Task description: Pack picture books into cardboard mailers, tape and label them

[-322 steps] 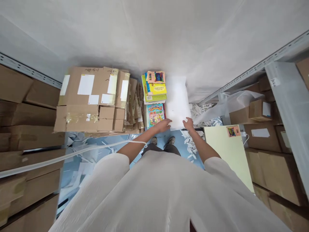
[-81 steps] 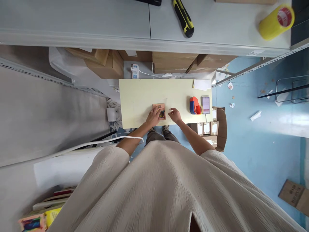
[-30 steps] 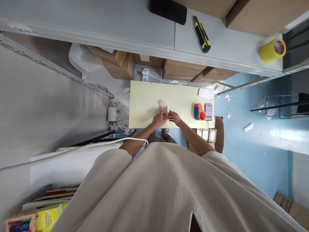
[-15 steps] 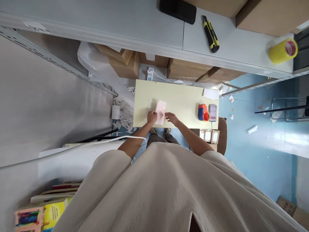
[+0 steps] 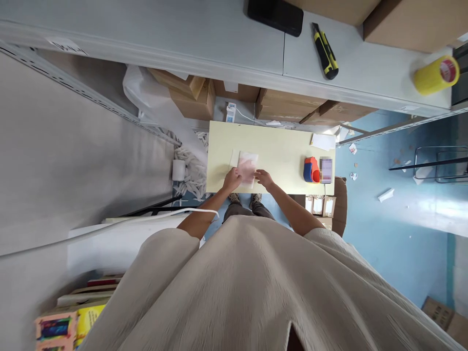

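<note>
On my feed, a pinkish wrapped packet lies on the pale yellow table, long axis pointing away from the body. The left hand curls at its left edge, the right hand at its right, equally near; I can't tell whether either grips.

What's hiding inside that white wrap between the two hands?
A pinkish shape shows faintly through the white wrap between the left hand and right hand. Its details are covered, so I can't tell exactly what it is.

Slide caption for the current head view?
Left hand and right hand at either side of a pink-and-white packet on a pale yellow table.
</note>
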Demonstrator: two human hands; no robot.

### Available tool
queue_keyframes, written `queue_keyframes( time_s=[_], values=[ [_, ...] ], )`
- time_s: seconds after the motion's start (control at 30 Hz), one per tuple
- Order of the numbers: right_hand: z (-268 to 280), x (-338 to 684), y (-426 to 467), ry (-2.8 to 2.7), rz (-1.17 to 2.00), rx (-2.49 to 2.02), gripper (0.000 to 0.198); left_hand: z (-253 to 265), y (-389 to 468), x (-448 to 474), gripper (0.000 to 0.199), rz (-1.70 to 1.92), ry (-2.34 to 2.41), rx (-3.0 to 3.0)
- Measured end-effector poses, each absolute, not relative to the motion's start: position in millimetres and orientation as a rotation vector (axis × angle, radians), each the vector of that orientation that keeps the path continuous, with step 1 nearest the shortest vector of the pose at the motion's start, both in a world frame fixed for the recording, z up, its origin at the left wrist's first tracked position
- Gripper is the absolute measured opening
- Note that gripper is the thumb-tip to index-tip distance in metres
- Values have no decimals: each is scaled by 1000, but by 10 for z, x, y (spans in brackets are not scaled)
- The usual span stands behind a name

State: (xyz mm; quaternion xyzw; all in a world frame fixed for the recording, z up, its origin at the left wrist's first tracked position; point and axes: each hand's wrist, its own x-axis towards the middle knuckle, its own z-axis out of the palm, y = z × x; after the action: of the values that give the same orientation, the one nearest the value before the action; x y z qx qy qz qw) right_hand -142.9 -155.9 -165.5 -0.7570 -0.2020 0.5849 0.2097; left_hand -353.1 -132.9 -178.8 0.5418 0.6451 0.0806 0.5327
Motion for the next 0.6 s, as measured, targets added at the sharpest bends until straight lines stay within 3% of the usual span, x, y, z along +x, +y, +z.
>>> queue_keyframes(
  time_s=[0.23,0.4,0.6],
  values=[
    [-1635,-1435,-1560,-488,1567,-2109,48,-1815,-1334,-3586,51,269,1420,1261],
    [-1507,-1481,-1501,-456,1551,-2039,35,-1721,-1293,-3610,37,202,1286,1238],
    [-1401,-1729,-1391,-464,1698,-1797,45,-1468,-1245,-3674,28,418,1442,1339]
  ],
)
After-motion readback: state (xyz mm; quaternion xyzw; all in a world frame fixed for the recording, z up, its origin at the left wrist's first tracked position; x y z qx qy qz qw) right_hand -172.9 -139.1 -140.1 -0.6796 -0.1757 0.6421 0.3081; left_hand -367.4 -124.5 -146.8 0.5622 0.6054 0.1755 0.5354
